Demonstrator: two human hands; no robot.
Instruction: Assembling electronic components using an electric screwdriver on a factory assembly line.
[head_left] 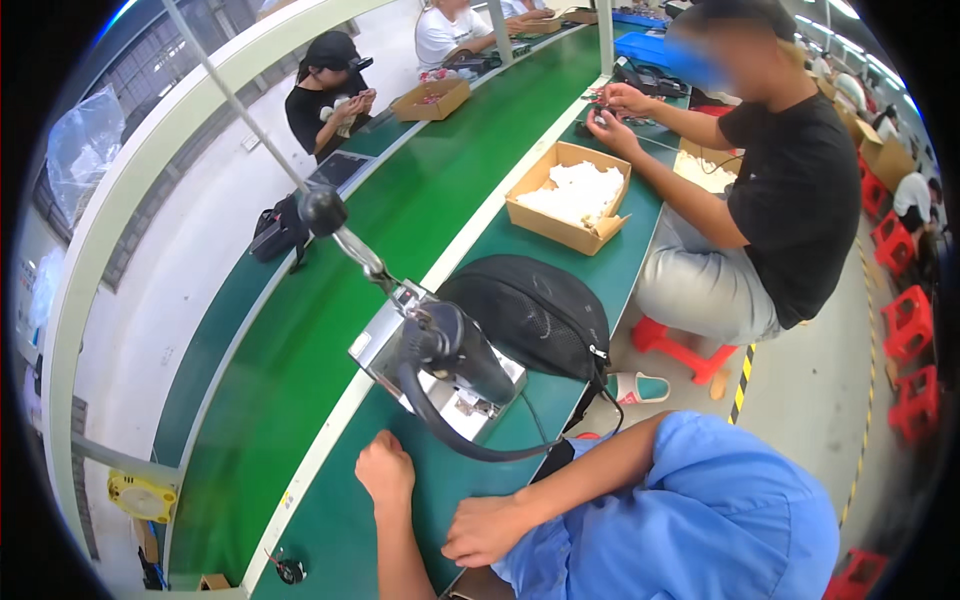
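My left hand rests on the green worktop, its fingers curled into a fist with no object showing. Near the table's front edge lies my right hand, its fingers bent and together, beside my left forearm; it holds nothing that I can see. Just beyond the left fist stands a silver metal box-shaped fixture under a black cylindrical device. A thick black strap or hose curves from it toward me. At the near left, a small round black part with thin wires sits apart from both hands.
A black bag lies behind the fixture. Farther along stands a cardboard box of white pieces, near a co-worker handling small parts. A green conveyor runs alongside. A metal rod with a black ball joint slants overhead.
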